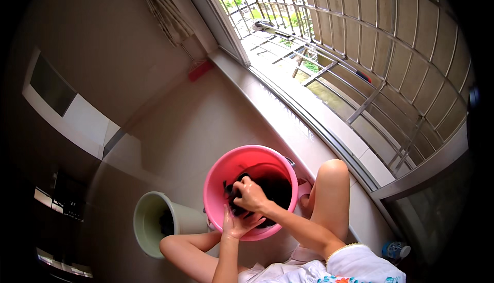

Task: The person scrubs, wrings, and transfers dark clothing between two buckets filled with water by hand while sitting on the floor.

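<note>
A pink plastic bucket [227,167] stands on the floor between my knees. Dark wet cloth or dark water [278,188] fills its lower part; I cannot tell which. My right hand [250,195], wet, grips a bunched piece of black cloth [230,195] over the bucket. Just below it, my left hand [240,223] is inside the near rim with the palm turned up and the fingers apart. Part of that hand is hidden by the right hand and the cloth, so any contact with the cloth is unclear.
A pale green bucket [189,217] with dark cloth [166,223] inside leans or lies beside the pink one. A plastic container [394,250] stands near my right side. Along the right run a tiled ledge [278,107] and a barred window [347,32]. A red broom [200,70] rests by the far wall.
</note>
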Demonstrator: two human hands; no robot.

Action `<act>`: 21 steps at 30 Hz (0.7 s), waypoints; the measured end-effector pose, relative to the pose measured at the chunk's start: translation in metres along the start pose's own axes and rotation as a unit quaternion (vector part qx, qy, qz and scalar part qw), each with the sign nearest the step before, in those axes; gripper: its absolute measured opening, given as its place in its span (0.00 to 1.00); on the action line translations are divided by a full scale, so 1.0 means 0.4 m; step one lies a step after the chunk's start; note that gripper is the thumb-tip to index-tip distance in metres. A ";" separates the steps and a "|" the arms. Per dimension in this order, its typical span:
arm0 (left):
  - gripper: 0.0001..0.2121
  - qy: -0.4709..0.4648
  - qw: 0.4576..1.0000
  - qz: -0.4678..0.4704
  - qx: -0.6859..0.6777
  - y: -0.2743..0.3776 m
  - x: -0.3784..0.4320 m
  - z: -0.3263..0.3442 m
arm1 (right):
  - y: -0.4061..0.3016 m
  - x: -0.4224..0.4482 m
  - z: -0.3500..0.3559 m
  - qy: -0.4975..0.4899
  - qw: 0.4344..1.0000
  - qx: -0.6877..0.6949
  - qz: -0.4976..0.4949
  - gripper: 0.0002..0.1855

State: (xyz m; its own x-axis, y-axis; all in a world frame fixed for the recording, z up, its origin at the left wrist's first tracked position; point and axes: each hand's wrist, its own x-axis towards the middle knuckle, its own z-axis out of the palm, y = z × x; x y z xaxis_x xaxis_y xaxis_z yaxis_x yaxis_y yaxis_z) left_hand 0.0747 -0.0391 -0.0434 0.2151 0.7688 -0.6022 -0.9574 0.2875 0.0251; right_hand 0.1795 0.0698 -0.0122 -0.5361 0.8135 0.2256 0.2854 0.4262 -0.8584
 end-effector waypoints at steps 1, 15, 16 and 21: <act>0.37 -0.153 0.987 0.037 -0.008 -0.020 0.015 0.012 | -0.034 -0.018 0.003 -0.005 0.999 0.000 -0.051 0.15; 0.14 -0.057 0.963 0.154 -0.214 0.002 0.097 -0.030 | 0.076 -0.027 0.019 -0.003 0.841 0.473 0.262 0.10; 0.16 -0.045 0.953 0.129 -0.270 0.009 0.081 0.014 | 0.114 -0.020 0.033 0.042 0.843 0.428 0.322 0.10; 0.21 -0.155 0.934 0.098 -0.306 -0.052 -0.016 0.167 | 0.164 -0.043 0.151 -0.110 0.545 0.667 0.496 0.32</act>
State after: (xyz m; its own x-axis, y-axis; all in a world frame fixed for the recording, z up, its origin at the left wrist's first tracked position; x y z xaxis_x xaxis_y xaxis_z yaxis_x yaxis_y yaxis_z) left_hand 0.1060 -0.0119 0.0135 -0.0211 0.9284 -0.3710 -0.8949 -0.1830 -0.4070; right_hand 0.1594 0.0597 -0.1003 -0.7683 0.2523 -0.5882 -0.2316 -0.9663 -0.1120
